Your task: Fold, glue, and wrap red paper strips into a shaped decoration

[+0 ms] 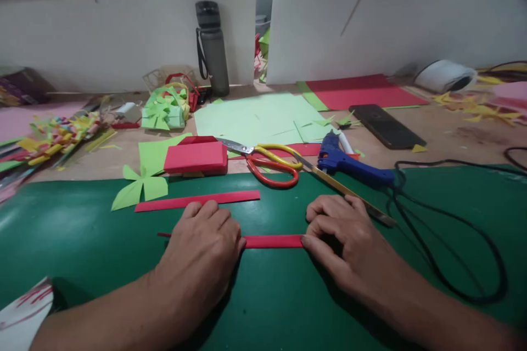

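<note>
A narrow red paper strip (273,241) lies on the green mat (263,290), stretched between my two hands. My left hand (208,247) is closed on the strip's left part, and a thin red end sticks out beyond it. At the right end, my right hand (340,230) pinches the strip between thumb and curled fingers. Just above my left hand is a second red paper strip (197,201), lying flat. Behind it are a folded red paper box (195,157) and a green four-petalled paper cutout (142,185).
Scissors (272,167) with red and yellow handles lie behind my hands. A blue glue gun (354,164) has a looping black cord (494,252) at right. Farther back are a phone (387,126), red paper sheets (354,91), a dark bottle (214,57) and a green paper basket (164,109).
</note>
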A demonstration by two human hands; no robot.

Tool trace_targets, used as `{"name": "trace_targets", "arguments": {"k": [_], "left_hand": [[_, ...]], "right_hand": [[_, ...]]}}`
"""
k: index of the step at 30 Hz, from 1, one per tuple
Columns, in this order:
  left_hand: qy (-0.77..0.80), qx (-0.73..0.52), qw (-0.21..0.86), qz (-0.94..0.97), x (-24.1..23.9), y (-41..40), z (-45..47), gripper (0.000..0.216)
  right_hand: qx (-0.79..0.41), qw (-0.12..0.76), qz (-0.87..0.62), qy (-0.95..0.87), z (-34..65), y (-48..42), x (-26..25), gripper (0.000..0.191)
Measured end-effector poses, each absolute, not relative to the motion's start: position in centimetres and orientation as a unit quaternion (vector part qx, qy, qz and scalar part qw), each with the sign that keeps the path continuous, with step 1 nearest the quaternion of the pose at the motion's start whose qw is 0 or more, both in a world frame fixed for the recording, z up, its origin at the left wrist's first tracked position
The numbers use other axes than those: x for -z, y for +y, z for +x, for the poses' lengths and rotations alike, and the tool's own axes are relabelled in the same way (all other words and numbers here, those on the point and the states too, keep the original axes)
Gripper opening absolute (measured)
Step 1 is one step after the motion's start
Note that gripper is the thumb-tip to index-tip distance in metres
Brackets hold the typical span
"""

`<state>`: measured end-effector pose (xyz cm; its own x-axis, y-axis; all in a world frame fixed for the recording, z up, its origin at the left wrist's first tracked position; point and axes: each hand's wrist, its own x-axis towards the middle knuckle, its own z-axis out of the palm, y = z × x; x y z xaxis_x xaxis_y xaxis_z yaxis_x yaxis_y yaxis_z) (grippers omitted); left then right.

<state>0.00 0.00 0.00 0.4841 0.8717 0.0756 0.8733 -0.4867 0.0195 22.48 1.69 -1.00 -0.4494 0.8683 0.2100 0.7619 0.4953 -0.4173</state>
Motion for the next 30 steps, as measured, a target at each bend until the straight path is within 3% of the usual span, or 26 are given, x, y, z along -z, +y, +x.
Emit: {"name": "trace_targets", "arguments": {"k": [13, 21, 26, 30], "left_hand": [[-0.494, 0.046, 0.049, -0.867, 0.23, 0.14, 0.1, 0.026], [-0.491, -0.018, 0.028, -0.87, -0.53, 0.26, 0.34, 0.027], [-0.484, -0.021, 0.014, -0.875, -0.34, 0.15, 0.17, 0.02], [-0.428, -0.014, 0.044, -0.903, -0.23, -0.11, -0.24, 0.05]], "right_hand": [[-0.126, 0.177, -0.487, -0.846, 22.22, 1.49, 0.33, 0.023], [-0.126, 0.167, -0.487, -0.848, 22.28, 1.79, 0.57, 0.022], [-0.143, 0.16, -0.484, -0.848, 22.39, 1.74, 0.34, 0.01], [-0.066, 0.164, -0.435, -0.883, 22.45, 1.25, 0.36, 0.025]]}}
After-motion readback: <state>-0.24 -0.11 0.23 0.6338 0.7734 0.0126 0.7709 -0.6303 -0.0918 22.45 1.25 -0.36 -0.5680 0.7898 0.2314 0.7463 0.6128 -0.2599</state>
